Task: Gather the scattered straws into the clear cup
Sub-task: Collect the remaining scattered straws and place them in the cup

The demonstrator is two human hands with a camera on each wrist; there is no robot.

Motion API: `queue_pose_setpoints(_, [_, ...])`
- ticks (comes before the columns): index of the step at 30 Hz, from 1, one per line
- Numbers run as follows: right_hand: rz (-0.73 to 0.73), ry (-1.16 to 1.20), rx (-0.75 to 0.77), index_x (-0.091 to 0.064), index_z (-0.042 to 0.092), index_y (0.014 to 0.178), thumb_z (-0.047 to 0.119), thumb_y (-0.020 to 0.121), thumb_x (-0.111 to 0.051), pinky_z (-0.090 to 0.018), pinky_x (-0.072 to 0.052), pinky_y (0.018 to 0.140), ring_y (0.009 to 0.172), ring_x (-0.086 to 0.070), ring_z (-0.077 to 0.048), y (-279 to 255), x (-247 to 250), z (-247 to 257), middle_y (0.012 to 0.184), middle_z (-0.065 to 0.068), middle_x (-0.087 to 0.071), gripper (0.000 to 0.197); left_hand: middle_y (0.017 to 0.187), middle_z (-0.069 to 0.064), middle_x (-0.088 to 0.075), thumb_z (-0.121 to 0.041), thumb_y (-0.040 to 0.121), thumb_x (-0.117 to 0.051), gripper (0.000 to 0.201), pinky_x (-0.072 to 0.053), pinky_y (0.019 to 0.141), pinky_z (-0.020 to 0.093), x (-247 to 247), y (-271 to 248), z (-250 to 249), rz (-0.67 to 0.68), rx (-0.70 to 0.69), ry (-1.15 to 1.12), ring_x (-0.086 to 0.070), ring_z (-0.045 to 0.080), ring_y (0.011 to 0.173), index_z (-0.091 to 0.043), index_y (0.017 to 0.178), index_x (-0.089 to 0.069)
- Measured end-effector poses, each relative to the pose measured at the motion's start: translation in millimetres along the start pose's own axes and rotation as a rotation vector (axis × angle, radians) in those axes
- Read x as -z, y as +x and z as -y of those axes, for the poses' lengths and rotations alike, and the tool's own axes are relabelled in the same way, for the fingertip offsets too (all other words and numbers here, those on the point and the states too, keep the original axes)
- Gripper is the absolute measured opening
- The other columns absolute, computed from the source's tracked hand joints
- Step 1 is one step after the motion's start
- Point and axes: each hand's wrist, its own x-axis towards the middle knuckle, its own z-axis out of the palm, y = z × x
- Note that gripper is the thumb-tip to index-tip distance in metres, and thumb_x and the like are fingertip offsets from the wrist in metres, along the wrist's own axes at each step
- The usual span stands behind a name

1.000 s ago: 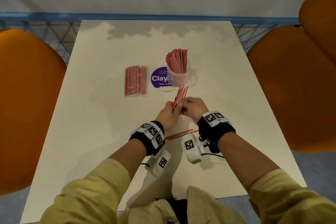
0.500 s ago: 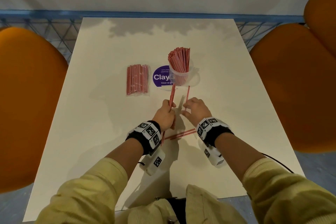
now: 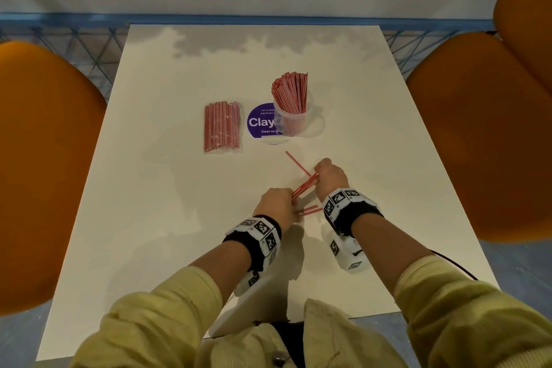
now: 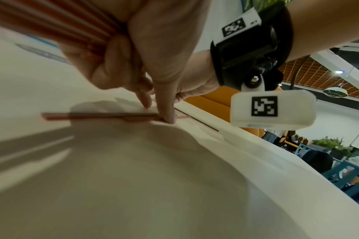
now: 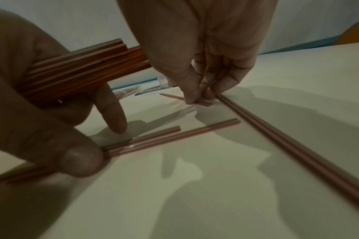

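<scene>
Near the table's (image 3: 167,218) front half, we see both hands working close together, well in from every edge, with bare tabletop to left and right. The left hand (image 3: 276,203) grips a bundle (image 3: 304,185) of red straws while its fingertips press loose straws (image 3: 310,210) lying flat. The right hand (image 3: 330,175) pinches a single straw (image 3: 297,163) against the table, its far end pointing toward the cup (image 3: 294,116).

That clear cup stands upright past the hands, packed with straws, beside a purple sticker (image 3: 261,121); a wrapped pack (image 3: 222,125) lies left of the sticker.

The right wrist view shows what the head view hides: two straws (image 5: 276,137) run side by side from the right fingertips (image 5: 191,97) toward the camera. The left wrist view shows the right hand's fingertips down on a straw.

The tabletop is pale and glossy. Orange chairs (image 3: 44,158) flank it; a blue rail (image 3: 268,19) runs behind.
</scene>
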Motion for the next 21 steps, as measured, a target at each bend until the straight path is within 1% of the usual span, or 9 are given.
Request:
queue_pose_setpoints(2, [0.012, 0.005, -0.012, -0.044, 0.000, 0.122, -0.002, 0.086, -0.048, -0.037, -0.046, 0.090, 0.108, -0.057, -0.033, 0.8, -2.7, 0.1, 0.117, -0.019, -0.060, 0.036, 0.105, 0.011, -0.068, -0.019, 0.080, -0.070, 0.025, -0.054, 0.088, 0.034, -0.4, -0.5, 0.6, -0.005, 0.007, 0.028, -0.065, 0.028, 0.099, -0.007, 0.102, -0.067])
queue_pose_setpoints(4, [0.026, -0.009, -0.003, -0.045, 0.001, 0.123, 0.000, 0.085, -0.051, -0.036, -0.045, 0.094, 0.112, -0.056, -0.032, 0.4, -4.3, -0.5, 0.121, -0.018, -0.058, 0.038, 0.106, 0.012, -0.068, -0.019, 0.083, -0.068, 0.024, -0.053, 0.084, 0.031, -1.0, -0.7, 0.3, -0.007, 0.007, 0.074, -0.065, 0.028, 0.098, -0.006, 0.102, -0.067])
queue_pose_setpoints(6, [0.021, -0.014, 0.016, -0.045, 0.002, 0.125, -0.001, 0.086, -0.050, -0.035, -0.043, 0.097, 0.115, -0.053, -0.031, -1.0, -5.2, -1.5, 0.123, -0.017, -0.056, 0.040, 0.107, 0.013, -0.068, -0.019, 0.085, -0.066, 0.024, -0.052, 0.082, 0.031, -1.7, -0.3, -0.4, 0.008, 0.016, 0.109, -0.065, 0.028, 0.099, -0.005, 0.104, -0.066])
queue_pose_setpoints(8, [0.000, -0.024, 0.035, -0.047, 0.003, 0.125, -0.004, 0.086, -0.047, -0.034, -0.042, 0.097, 0.116, -0.052, -0.031, -2.2, -5.7, -2.4, 0.124, -0.017, -0.056, 0.040, 0.110, 0.014, -0.066, -0.017, 0.087, -0.063, 0.024, -0.051, 0.083, 0.031, -2.8, 0.1, -1.5, 0.027, 0.006, 0.169, -0.064, 0.029, 0.101, -0.004, 0.107, -0.065])
queue_pose_setpoints(11, [0.003, -0.039, 0.062, -0.053, 0.003, 0.121, -0.005, 0.086, -0.044, -0.034, -0.042, 0.096, 0.116, -0.051, -0.032, -4.3, -6.6, -4.7, 0.123, -0.018, -0.055, 0.037, 0.113, 0.016, -0.063, -0.012, 0.092, -0.053, 0.023, -0.050, 0.081, 0.031, -4.9, -1.8, -4.1, 0.038, -0.034, 0.274, -0.063, 0.031, 0.103, -0.001, 0.110, -0.061])
queue_pose_setpoints(13, [0.002, -0.028, 0.066, -0.056, 0.002, 0.118, -0.001, 0.085, -0.049, -0.034, -0.041, 0.097, 0.116, -0.050, -0.032, -5.2, -6.6, -5.9, 0.123, -0.018, -0.054, 0.033, 0.114, 0.017, -0.062, -0.010, 0.094, -0.047, 0.025, -0.050, 0.081, 0.032, -6.0, -4.4, -4.6, 0.027, -0.065, 0.326, -0.062, 0.032, 0.103, -0.001, 0.114, -0.059])
queue_pose_setpoints(16, [-0.021, -0.038, 0.076, -0.057, 0.001, 0.114, 0.006, 0.088, -0.055, -0.034, -0.043, 0.096, 0.116, -0.049, -0.031, -6.6, -5.3, -6.1, 0.122, -0.018, -0.053, 0.027, 0.117, 0.018, -0.058, -0.008, 0.095, -0.044, 0.025, -0.049, 0.085, 0.034, -7.0, -7.9, -3.2, 0.011, -0.101, 0.379, -0.060, 0.033, 0.106, -0.001, 0.116, -0.055])
queue_pose_setpoints(18, [-0.003, -0.098, 0.099, -0.057, 0.002, 0.115, 0.014, 0.087, -0.059, -0.035, -0.043, 0.096, 0.117, -0.046, -0.031, -8.8, -2.7, -4.6, 0.122, -0.017, -0.052, 0.031, 0.119, 0.018, -0.056, -0.005, 0.094, -0.043, 0.025, -0.048, 0.086, 0.035, -7.1, -10.2, -2.4, 0.015, -0.107, 0.407, -0.058, 0.033, 0.108, 0.000, 0.117, -0.053])
queue_pose_setpoints(21, [0.009, -0.221, 0.129, -0.055, 0.004, 0.118, 0.019, 0.085, -0.061, -0.037, -0.043, 0.097, 0.120, -0.043, -0.029, -11.3, 0.7, -4.1, 0.124, -0.013, -0.051, 0.037, 0.122, 0.019, -0.051, 0.000, 0.094, -0.042, 0.027, -0.048, 0.089, 0.036, -8.9, -14.6, -2.3, 0.023, -0.103, 0.428, -0.057, 0.035, 0.109, 0.002, 0.120, -0.049])
